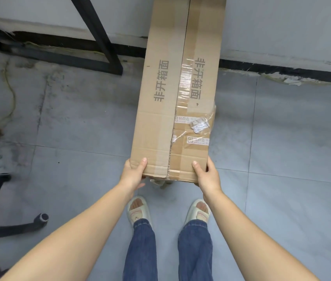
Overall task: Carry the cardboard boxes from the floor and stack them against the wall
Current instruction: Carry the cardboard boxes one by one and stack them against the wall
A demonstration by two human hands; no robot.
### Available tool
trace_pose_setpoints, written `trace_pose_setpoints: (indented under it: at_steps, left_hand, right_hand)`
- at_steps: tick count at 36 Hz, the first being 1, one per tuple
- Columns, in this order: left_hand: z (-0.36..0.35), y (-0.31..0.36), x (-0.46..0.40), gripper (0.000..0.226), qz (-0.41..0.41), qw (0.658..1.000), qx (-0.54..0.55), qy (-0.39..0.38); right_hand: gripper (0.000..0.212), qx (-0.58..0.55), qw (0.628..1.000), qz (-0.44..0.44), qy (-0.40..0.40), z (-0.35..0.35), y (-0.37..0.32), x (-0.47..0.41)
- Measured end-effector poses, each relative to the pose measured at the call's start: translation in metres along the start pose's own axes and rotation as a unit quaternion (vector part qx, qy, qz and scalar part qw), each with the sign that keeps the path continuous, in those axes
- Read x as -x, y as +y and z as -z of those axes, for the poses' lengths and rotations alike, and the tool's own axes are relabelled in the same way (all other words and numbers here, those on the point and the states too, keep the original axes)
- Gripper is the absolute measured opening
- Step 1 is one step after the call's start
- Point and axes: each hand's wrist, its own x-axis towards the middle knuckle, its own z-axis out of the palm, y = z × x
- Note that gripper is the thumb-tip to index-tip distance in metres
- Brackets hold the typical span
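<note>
cardboard box, near end gripped by left hand and right hand

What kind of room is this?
Probably an office or workroom: grey tiled floor, a black office chair base with castors, a black metal frame leg, and a long cardboard box being carried.

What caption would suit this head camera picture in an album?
Both hands, left hand and right hand, grip the near end of a long taped cardboard box above the grey tiled floor.
</note>
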Motion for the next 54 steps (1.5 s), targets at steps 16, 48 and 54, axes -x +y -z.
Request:
trace_pose_setpoints:
  at_steps: [16,48,54]
  left_hand:
    - [0.033,0.059,0.13,0.046,-0.131,0.989,-0.068,-0.023]
    - [0.104,-0.005,0.443,0.062,-0.46,0.855,-0.121,-0.207]
    - [0.127,0.003,0.434,0.046,-0.497,0.782,-0.228,-0.298]
  right_hand:
    - [0.061,0.159,0.97,0.15,-0.109,0.061,-0.103,0.123]
    - [0.052,-0.176,0.938,0.233,0.187,0.166,-0.015,0.478]
    - [0.094,-0.244,0.891,0.213,0.318,0.125,0.034,0.526]
